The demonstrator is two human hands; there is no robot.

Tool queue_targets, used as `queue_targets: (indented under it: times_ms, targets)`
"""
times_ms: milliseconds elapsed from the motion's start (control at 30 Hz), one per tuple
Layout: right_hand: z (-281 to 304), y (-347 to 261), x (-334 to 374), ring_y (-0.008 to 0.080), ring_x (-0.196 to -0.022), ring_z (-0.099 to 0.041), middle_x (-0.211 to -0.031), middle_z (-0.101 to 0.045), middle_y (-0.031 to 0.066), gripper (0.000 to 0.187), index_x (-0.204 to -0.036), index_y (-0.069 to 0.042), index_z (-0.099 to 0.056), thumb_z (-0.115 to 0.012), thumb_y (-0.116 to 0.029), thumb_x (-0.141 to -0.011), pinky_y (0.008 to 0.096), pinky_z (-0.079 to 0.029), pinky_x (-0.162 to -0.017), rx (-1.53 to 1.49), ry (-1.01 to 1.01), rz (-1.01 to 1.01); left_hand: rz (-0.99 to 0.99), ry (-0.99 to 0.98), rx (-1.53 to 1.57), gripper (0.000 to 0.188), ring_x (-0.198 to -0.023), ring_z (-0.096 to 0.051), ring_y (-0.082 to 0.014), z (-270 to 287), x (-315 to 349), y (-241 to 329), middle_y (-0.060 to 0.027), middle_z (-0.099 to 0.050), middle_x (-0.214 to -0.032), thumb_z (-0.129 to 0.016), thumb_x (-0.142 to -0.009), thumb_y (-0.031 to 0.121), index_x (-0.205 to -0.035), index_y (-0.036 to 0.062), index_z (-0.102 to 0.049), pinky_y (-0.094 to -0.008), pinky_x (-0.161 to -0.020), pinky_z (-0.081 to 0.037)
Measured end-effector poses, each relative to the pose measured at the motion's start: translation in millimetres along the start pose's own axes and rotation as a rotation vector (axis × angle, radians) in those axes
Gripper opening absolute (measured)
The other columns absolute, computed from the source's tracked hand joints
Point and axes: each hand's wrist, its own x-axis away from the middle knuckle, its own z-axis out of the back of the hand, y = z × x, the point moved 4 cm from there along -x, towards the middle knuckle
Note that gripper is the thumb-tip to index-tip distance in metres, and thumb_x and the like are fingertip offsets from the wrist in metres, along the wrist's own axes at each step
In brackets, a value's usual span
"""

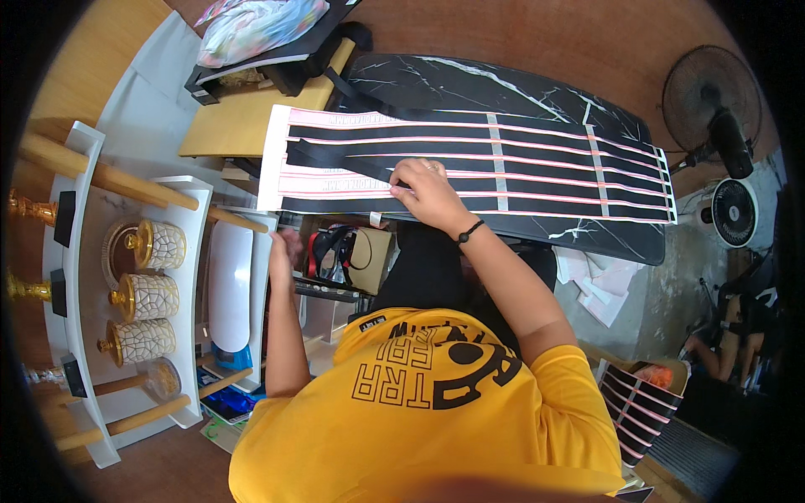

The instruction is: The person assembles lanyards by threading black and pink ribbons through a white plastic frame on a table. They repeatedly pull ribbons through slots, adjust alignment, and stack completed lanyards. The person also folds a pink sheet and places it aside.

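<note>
A long white sheet with pink lines and black strips (pixel 545 172) lies across the black marble-patterned table (pixel 503 84). Two grey bands cross it. At its left part one loose black strip (pixel 335 159) runs slantwise over the others. My right hand (pixel 429 194), with a dark bead bracelet at the wrist, rests over the sheet, its thumb and fingers closed on the end of this strip. My left hand (pixel 285 250) is raised below the sheet's left end, beside the white shelf. It is somewhat blurred, holds nothing visible, and its fingers look apart.
On the left, a white shelf (pixel 191 277) bears gold-lidded jars (pixel 151 298). A wooden table (pixel 222 126) with a black machine adjoins the far left. Below the sheet sits an open box (pixel 369 256). Two fans (pixel 731 210) stand right; papers (pixel 595 281) lie on the floor.
</note>
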Motion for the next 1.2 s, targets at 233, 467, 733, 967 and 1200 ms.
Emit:
queue_targets:
  times_ms: [233,467,733,967,1200]
  targets:
    - [27.3,9.9,2.3,0.0346,-0.105,-0.058,-0.103,-0.062,0.012,0.012,-0.096,-0.006,-0.065,-0.066,-0.01,-0.085,0.0449,-0.044,-0.093,-0.081,0.24,0.019,-0.485,0.224,0.09,0.025,-0.068,-0.056,-0.0072,-42.5,4.2,140.2,-0.002,-0.068,-0.085,-0.068,-0.096,0.023,-0.107,0.0003,-0.067,-0.0236,-0.061,-0.045]
    - [99.1,104.0,-3.7,0.0355,-0.103,-0.058,-0.106,-0.065,0.0144,0.022,-0.101,-0.007,-0.071,-0.074,-0.015,-0.08,0.0454,-0.047,-0.092,0.307,0.336,-0.362,-0.577,0.6,-0.351,0.048,-0.095,-0.06,-0.0238,0.0,1.3,161.3,-0.0152,-0.063,-0.109,-0.076,-0.088,0.023,-0.124,-0.0013,-0.056,-0.036,-0.084,-0.048]
    - [101.7,131.5,-46.2,0.0357,-0.104,-0.058,-0.103,-0.064,0.014,0.026,-0.095,-0.008,-0.071,-0.081,-0.023,-0.077,0.0442,-0.046,-0.093,0.382,0.094,-0.405,-1.07,0.671,-0.72,0.078,-0.143,-0.026,-0.0405,-161.0,57.5,244.9,-0.0256,-0.029,-0.153,-0.072,-0.084,0.025,-0.148,0.0045,-0.033,-0.055,-0.116,-0.018]
    - [95.9,149.7,-60.0,0.0368,-0.102,-0.06,-0.1,-0.063,0.0154,0.038,-0.093,-0.006,-0.065,-0.087,-0.026,-0.069,0.0446,-0.048,-0.089,0.396,-0.015,-0.514,-1.117,-0.187,-0.756,0.031,-0.116,-0.057,-0.0353,-313.8,14.8,262.7,-0.014,-0.062,-0.118,-0.069,-0.086,0.018,-0.114,0.0076,-0.066,-0.0448,-0.101,-0.044]
    - [99.4,148.8,-65.4,0.0366,-0.102,-0.061,-0.101,-0.063,0.0162,0.038,-0.09,-0.008,-0.064,-0.09,-0.024,-0.067,0.0442,-0.049,-0.089,0.4,-0.041,-0.584,-0.861,-0.409,-0.961,0.025,-0.114,-0.06,-0.0287,-376.4,-37.9,242.3,-0.0112,-0.067,-0.115,-0.071,-0.085,0.024,-0.11,0.0167,-0.072,-0.0497,-0.096,-0.039]
